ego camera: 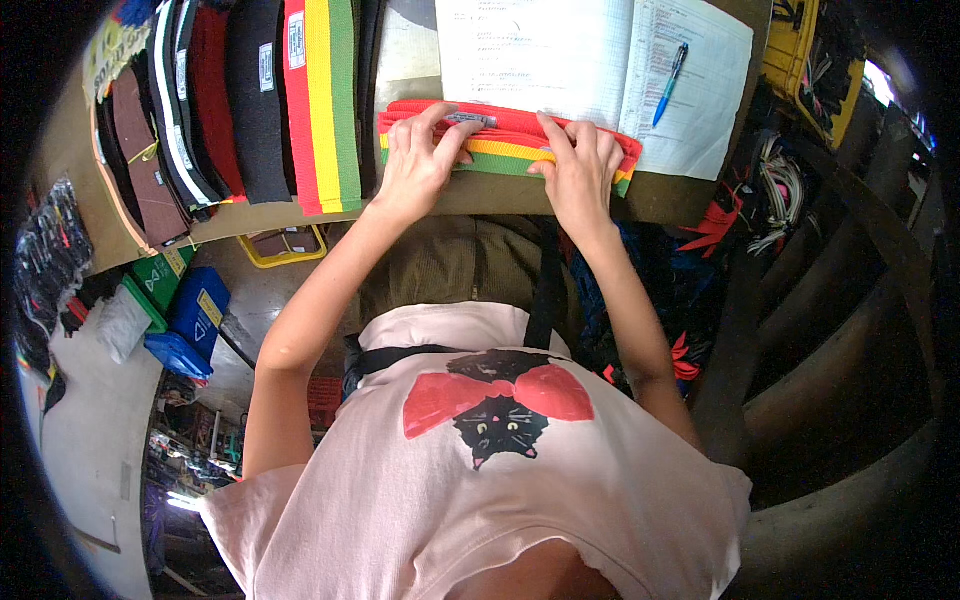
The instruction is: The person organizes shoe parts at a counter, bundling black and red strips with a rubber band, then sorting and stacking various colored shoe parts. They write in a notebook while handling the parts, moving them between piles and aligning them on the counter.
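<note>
Both hands rest on a bundle of red, yellow and green striped knitted fabric lying crosswise at the table's near edge. My left hand grips its left part, thumb and index finger beside a small woven label on the red band. My right hand holds the right part, index finger stretched over the red layers and thumb at the green edge. The fabric looks folded or stacked in several layers. Just beyond it an open ruled notebook with writing lies flat, and a blue pen rests on its right page.
To the left on the table lie several striped and plain knitted pieces, among them a red, yellow and green one and a black one. A yellow crate stands right; green and blue bins stand lower left.
</note>
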Motion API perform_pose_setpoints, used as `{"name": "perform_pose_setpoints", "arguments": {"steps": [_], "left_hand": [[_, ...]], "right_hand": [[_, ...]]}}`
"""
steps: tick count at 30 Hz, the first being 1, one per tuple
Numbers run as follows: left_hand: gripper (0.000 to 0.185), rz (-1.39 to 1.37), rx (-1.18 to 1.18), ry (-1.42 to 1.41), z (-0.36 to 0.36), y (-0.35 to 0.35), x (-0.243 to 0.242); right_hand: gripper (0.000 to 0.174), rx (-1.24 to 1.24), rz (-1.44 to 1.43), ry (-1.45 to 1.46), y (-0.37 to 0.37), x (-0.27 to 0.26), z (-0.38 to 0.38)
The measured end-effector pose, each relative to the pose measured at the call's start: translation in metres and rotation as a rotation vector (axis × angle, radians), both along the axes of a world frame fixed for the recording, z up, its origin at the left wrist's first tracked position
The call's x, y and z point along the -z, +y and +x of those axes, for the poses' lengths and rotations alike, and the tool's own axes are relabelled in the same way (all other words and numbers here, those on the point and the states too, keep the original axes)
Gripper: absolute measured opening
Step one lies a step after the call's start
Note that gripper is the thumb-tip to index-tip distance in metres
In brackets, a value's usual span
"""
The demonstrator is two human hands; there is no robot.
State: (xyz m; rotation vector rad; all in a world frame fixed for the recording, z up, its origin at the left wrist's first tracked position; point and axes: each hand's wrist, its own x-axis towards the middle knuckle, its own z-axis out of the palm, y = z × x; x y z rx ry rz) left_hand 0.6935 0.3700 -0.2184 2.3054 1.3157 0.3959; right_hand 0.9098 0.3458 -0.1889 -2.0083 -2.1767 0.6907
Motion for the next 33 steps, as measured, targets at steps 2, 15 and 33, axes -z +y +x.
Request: {"name": "perform_pose_setpoints", "arguments": {"steps": [2,15,33], "left_hand": [[0.044,0.010,-0.004,0.000,-0.001,0.000,0.001],[0.037,0.059,0.082,0.140,-0.005,0.000,-0.004],[0.034,0.063,0.065,0.123,-0.002,-0.002,-0.003]], "right_hand": [[0.046,0.026,0.021,0.016,-0.003,0.000,-0.001],[0.047,0.002,-0.007,0.024,-0.004,-0.001,-0.006],[0.054,-0.021,0.065,0.092,0.002,-0.006,-0.004]]}}
